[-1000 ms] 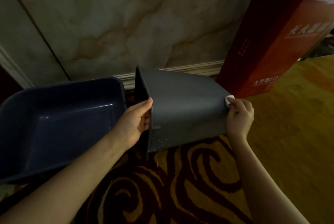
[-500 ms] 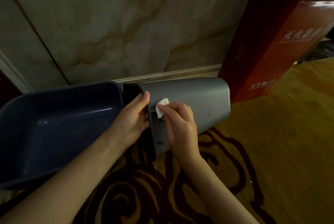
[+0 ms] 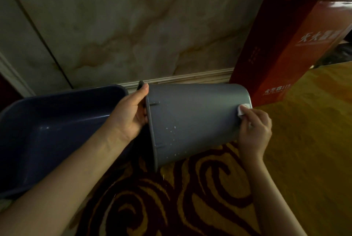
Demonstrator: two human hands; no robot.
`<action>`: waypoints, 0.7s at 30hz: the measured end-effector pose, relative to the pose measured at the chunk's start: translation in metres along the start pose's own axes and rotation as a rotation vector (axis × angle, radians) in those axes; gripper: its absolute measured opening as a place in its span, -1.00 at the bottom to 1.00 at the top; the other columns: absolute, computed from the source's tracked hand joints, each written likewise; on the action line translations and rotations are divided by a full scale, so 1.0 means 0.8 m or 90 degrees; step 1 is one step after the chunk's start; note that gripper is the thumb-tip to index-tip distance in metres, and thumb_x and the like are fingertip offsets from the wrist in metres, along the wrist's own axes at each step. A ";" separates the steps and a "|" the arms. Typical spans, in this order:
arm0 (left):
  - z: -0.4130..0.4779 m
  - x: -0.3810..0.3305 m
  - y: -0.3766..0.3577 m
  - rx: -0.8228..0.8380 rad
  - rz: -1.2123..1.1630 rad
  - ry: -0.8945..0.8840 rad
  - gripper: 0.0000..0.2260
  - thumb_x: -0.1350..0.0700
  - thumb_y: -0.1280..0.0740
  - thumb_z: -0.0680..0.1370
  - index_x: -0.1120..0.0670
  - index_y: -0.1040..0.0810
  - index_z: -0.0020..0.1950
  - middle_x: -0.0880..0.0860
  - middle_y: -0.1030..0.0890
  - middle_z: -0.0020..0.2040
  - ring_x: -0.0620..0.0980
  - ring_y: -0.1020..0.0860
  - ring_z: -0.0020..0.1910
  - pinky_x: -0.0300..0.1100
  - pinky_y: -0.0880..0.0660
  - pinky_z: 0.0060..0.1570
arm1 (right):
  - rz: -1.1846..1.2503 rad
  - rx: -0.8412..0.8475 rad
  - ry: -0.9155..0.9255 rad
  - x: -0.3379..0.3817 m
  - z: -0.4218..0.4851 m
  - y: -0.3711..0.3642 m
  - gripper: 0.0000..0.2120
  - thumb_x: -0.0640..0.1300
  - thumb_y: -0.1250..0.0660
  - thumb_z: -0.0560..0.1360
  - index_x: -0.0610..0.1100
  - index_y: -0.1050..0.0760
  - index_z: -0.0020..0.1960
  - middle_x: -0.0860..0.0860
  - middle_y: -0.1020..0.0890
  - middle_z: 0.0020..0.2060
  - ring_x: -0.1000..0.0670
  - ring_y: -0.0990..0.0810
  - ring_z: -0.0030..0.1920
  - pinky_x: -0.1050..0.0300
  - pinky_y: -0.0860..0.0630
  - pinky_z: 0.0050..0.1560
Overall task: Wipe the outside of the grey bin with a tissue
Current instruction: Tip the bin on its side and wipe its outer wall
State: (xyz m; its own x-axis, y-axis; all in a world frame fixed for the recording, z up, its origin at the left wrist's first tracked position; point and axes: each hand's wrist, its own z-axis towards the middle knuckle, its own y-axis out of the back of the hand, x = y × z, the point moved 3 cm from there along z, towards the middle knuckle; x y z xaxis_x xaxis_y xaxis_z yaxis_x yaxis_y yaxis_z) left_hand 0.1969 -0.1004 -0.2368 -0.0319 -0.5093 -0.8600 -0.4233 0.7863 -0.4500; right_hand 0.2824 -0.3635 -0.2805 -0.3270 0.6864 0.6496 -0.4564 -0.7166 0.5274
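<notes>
At the left of the frame a dark blue tub (image 3: 57,127) sits tilted on the floor, its open side facing up and right, just beside the work but not part of it. Next comes the left hand (image 3: 129,115), near the centre: its grip is closed over the rim of the grey bin (image 3: 194,119), thumb along the outer lip and fingers tucked inside the mouth where they cannot be seen. That hold looks meant to steady the bin and keep it tipped on its side, mouth to the left and base to the right, so the outer wall faces up for wiping. The bin hangs low over the patterned carpet (image 3: 190,197), centre frame, in front of the marble wall (image 3: 133,26); pale specks dot its wall near the rim, so that stretch probably needs another pass. At the base end, right of centre, the right hand (image 3: 255,131) pinches a small wad of white tissue (image 3: 242,109) and presses it against the bin's wall. Behind it, upper right, stands a tall red box (image 3: 285,45), clear of the bin.
</notes>
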 end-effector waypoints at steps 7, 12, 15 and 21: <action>0.002 -0.012 -0.002 -0.005 -0.010 0.051 -0.81 -0.01 -0.23 0.54 0.07 -0.54 -0.02 0.03 -0.61 -0.11 -0.01 -0.58 -0.13 -0.05 -0.45 0.09 | 0.002 -0.021 -0.027 0.025 0.007 0.016 -0.78 -0.34 -0.26 0.51 -0.23 -0.58 0.10 -0.19 -0.58 -0.03 -0.16 -0.48 0.02 0.15 -0.31 -0.09; 0.005 -0.012 -0.003 0.006 0.000 0.069 -0.75 -0.03 -0.21 0.55 0.11 -0.56 -0.02 0.07 -0.62 -0.07 0.00 -0.59 -0.10 -0.04 -0.47 0.11 | 0.117 0.130 0.296 0.163 -0.040 -0.020 -0.81 -0.33 -0.28 0.46 -0.22 -0.60 0.03 -0.13 -0.58 -0.09 -0.06 -0.48 -0.06 0.20 -0.40 -0.06; 0.006 -0.013 -0.001 0.013 -0.026 0.079 -0.66 -0.07 -0.20 0.55 0.17 -0.60 -0.07 0.09 -0.71 -0.17 -0.02 -0.67 -0.22 -0.14 -0.61 -0.14 | 0.140 0.217 0.351 0.203 -0.054 -0.045 -0.78 -0.35 -0.29 0.45 -0.26 -0.57 0.07 -0.18 -0.58 -0.04 -0.18 -0.51 -0.06 -0.09 -0.50 -0.07; 0.007 -0.009 -0.001 -0.026 -0.012 0.063 -0.71 -0.10 -0.22 0.54 0.08 -0.59 -0.02 0.04 -0.71 -0.18 -0.02 -0.68 -0.20 -0.11 -0.61 -0.16 | 0.092 0.155 0.234 0.154 0.002 -0.046 -0.79 -0.41 -0.30 0.40 -0.21 -0.61 -0.05 -0.19 -0.59 -0.07 -0.22 -0.49 -0.06 -0.14 -0.46 -0.05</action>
State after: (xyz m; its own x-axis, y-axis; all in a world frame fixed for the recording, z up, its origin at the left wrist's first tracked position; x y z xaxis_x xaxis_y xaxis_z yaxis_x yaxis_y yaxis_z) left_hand 0.2024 -0.0955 -0.2314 -0.1126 -0.5573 -0.8226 -0.4608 0.7628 -0.4537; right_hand 0.2598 -0.2528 -0.2188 -0.6648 0.5448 0.5111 -0.1919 -0.7858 0.5879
